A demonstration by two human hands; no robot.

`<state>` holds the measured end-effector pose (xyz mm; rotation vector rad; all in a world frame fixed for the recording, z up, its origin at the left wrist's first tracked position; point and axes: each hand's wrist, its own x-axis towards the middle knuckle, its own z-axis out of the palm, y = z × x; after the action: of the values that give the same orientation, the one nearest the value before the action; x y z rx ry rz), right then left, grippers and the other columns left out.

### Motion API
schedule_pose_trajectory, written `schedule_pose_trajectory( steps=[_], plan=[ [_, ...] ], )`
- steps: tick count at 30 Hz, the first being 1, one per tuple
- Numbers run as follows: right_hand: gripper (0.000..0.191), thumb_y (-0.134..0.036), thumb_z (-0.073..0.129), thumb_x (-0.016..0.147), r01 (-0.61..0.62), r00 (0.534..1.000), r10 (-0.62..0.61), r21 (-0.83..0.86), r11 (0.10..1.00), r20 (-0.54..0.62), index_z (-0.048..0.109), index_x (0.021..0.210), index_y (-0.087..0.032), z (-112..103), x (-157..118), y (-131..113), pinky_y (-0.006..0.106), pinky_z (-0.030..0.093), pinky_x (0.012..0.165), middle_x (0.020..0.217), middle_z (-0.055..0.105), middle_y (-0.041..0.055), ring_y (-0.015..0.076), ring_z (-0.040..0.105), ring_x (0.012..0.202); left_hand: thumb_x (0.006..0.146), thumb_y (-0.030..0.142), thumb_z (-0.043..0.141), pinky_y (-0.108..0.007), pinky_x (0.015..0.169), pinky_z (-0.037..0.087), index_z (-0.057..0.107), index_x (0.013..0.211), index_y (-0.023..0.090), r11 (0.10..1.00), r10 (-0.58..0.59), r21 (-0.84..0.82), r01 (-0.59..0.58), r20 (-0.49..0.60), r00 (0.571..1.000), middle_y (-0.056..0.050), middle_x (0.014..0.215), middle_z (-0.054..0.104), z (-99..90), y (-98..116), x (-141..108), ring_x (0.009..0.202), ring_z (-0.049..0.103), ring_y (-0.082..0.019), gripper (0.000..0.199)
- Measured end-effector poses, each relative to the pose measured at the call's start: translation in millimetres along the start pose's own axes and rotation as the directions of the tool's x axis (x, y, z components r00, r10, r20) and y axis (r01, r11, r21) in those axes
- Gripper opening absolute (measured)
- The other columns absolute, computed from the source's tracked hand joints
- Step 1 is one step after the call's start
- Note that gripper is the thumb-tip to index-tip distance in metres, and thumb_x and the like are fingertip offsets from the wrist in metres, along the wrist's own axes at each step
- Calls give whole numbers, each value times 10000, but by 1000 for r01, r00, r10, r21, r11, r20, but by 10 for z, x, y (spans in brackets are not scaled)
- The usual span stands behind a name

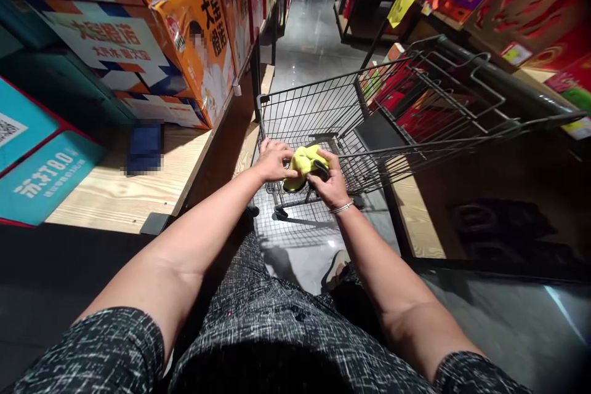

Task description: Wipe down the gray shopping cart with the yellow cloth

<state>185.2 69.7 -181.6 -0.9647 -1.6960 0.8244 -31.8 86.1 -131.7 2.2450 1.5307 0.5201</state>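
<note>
A bright yellow cloth (305,161) is bunched between my two hands at the near end of a dark wire shopping cart (314,93). My left hand (275,161) rests by the cart's corner, its curled fingers and thumb closed on the left side of the cloth. From the right, my right hand (331,180) grips the cloth, fingers over its top and thumb below. Something dark and rounded shows beside the right thumb; whether it belongs to the cart or the cloth I cannot tell. The fingertips are partly hidden by the folds.
Stacked orange and white cartons (194,49) stand on a wooden shelf (138,191) to the left, near a blue box (50,160). Red gift boxes (512,6) line the right. A grey tiled aisle (309,18) runs ahead, past the cart.
</note>
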Motion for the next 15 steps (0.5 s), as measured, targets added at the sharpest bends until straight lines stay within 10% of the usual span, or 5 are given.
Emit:
schedule_pose_trajectory(
  steps=[5, 11, 15],
  plan=[
    [1084, -671, 854, 651, 149, 988, -137, -225, 963, 67, 359, 1524, -262, 172, -77, -41, 621, 373, 1202, 1514, 391, 167, 371, 386, 1449, 745, 333, 761, -615, 1286, 59, 809, 902, 271, 994, -103, 26, 103, 15, 995, -9, 1432, 621, 57, 273, -46, 1494, 329, -360, 176],
    [619, -384, 680, 905, 176, 969, -240, -531, 829, -55, 442, 1470, -299, 6, -126, 12, 594, 466, 1124, 1394, 456, 162, 345, 463, 1380, 774, 388, 737, -634, 1292, 73, 799, 1004, 260, 993, 60, -110, -37, 217, 974, 6, 1663, 407, -22, 404, -49, 1572, 197, -413, 270],
    [417, -280, 610, 945, 241, 947, -322, -641, 729, -11, 594, 1362, -302, -226, -108, 139, 530, 504, 1083, 1431, 418, 136, 341, 464, 1379, 808, 160, 515, -527, 1252, 312, 701, 1163, 248, 969, 67, -240, -61, 18, 998, -40, 1508, 588, 39, 314, -25, 1454, 459, -276, 411]
  ],
)
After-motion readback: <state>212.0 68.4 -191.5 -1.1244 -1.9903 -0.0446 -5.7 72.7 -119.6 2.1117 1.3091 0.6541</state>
